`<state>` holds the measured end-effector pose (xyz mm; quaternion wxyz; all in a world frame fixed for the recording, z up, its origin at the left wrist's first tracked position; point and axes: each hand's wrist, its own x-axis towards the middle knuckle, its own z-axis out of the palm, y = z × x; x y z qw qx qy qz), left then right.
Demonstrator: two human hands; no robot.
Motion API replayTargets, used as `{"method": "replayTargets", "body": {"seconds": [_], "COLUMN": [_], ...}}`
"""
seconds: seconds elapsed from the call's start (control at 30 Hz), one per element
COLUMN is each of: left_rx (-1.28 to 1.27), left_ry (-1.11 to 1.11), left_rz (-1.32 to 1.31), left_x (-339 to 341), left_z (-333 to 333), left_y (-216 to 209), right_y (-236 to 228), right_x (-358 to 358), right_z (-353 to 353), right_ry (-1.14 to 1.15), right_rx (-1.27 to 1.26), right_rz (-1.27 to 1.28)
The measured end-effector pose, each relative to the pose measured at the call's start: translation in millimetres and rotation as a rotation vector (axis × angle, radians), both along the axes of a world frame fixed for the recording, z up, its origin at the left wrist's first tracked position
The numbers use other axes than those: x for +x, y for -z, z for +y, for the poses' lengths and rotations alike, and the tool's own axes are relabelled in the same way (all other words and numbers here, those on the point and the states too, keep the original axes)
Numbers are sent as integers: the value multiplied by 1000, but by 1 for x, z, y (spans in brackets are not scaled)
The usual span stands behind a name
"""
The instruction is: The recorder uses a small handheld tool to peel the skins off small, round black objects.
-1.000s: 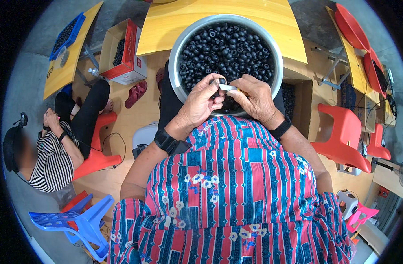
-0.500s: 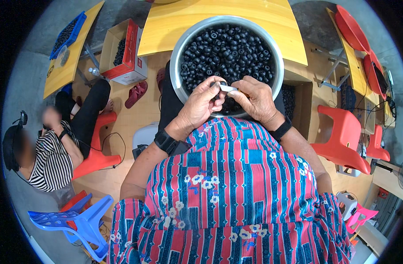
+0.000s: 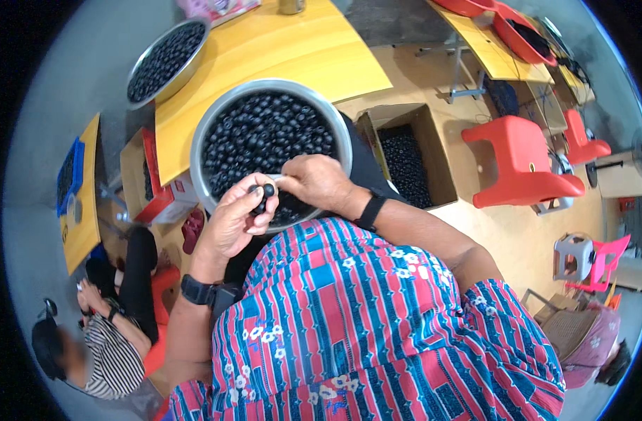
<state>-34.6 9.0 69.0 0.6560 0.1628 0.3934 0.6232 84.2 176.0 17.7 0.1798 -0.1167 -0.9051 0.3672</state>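
Observation:
A wide metal bowl [image 3: 201, 156] full of small, round, black hollow pieces [image 3: 268, 130] rests at my lap. Over its near rim, my left hand [image 3: 235, 219] is closed, with black round pieces [image 3: 262, 195] pinched between thumb and fingers. Beside it on the right, my right hand [image 3: 319, 184] is closed on a small pale blade-like tool [image 3: 278, 178]. Only a blurred bit of that tool shows at the fingertips, near the pieces in my left hand. Its grip is hidden in the palm.
A yellow table [image 3: 279, 49] lies beyond the bowl, bearing a second bowl [image 3: 187, 73] of black pieces. To the right stand a cardboard box [image 3: 438, 158] with black pieces and a red stool [image 3: 514, 161]. A co-worker in a striped shirt [image 3: 114, 361] sits at the left.
The view has turned and shifted, so the bowl and hands appear further left. My right hand has rolled over, back up, with less of the pale tool showing. Black pieces show more plainly in my left.

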Motion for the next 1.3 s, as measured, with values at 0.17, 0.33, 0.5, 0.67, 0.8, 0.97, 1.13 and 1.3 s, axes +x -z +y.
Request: {"method": "replayTargets", "body": {"seconds": [0.17,0.33,0.5,0.67,0.8,0.97,1.13,1.3], "left_rx": [-75,2,-152,-76,-16,-80,-118,-133], "left_ry": [247,224,180,159,-21,-200,-270,-319], "left_rz": [192,131,419,519,683,872,1328,1338], "left_x": [15,62,86,56,23,-7,3,4], "left_z": [69,143,166,123,71,11,-19,-16], "left_y": [-46,-65,-53,-39,-44,2,44,52], "right_y": [13,25,22,30,26,2,2,4], "right_x": [4,2,2,1,-3,-1,-2,-1], "right_z": [-1,-4,-3,0,0,12,13,15], "right_ry": [-1,-50,-39,-24,45,8,34,21], "right_rx": [-153,-181,-237,-326,-177,-384,-387,-339], "right_rz": [-127,56,36,47,10,30,-16,-8]}}
